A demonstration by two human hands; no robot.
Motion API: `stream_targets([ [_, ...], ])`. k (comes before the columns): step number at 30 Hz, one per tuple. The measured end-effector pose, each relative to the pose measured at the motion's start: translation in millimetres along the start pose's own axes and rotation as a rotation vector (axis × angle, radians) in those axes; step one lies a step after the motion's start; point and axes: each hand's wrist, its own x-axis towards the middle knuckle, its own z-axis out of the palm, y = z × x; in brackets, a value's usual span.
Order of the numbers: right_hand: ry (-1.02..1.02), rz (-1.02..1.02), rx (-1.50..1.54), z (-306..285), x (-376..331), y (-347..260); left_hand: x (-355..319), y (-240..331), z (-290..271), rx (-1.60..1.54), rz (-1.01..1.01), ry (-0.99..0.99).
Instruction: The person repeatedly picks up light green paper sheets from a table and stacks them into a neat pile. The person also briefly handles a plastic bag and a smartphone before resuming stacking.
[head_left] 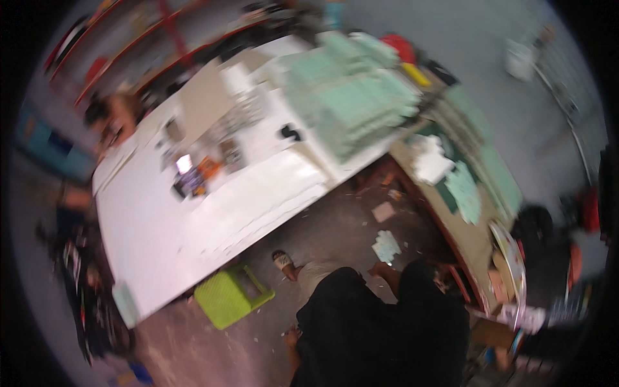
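Observation:
My left hand (292, 337) hangs low beside my black shirt, its fingers curled. A small pale spot shows at its fingers, too blurred to name. On the other side my right hand (380, 271) reaches out past the shirt, smeared by motion, so its fingers do not show clearly. Just beyond it on the floor lies a pale green and white cut sheet piece (387, 246) with a stepped edge; I cannot tell whether the hand touches it. A flat pinkish piece (383, 211) lies farther off.
A lime green plastic stool (224, 297) stands by the large white table (155, 242). Stacks of pale green sheets (361, 103) cover the table's far right. A side bench (474, 248) bears more cut pieces. Another person (122, 116) is at the far left.

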Motion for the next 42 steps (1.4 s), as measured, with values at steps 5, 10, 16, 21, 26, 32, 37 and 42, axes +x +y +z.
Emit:
stream_targets([
  [5,-0.134,-0.202,-0.101,43,47,-187,17,-31,-118,-0.942,-0.366,-0.101],
  [10,-0.305,-0.38,-0.274,98,72,-366,-30,-15,-200,-0.706,-0.656,0.47],
  [16,-0.231,-0.686,-0.362,122,22,-467,-25,-28,-276,0.002,-0.528,0.305],
  [21,-0.167,-0.571,-0.153,125,-19,-492,44,-38,-388,1.055,-0.363,-0.135],
  [26,-0.021,-0.345,-0.132,184,-39,-517,178,-29,-520,0.768,0.122,0.208],
  [32,0.011,-0.649,-0.335,304,-56,-629,289,127,-588,0.635,0.673,0.425],
  [37,-0.01,-0.708,-0.262,389,26,-716,355,132,-582,0.999,0.558,0.637],
  [42,0.073,-0.798,-0.083,368,9,-725,345,110,-580,1.088,0.668,0.753],
])
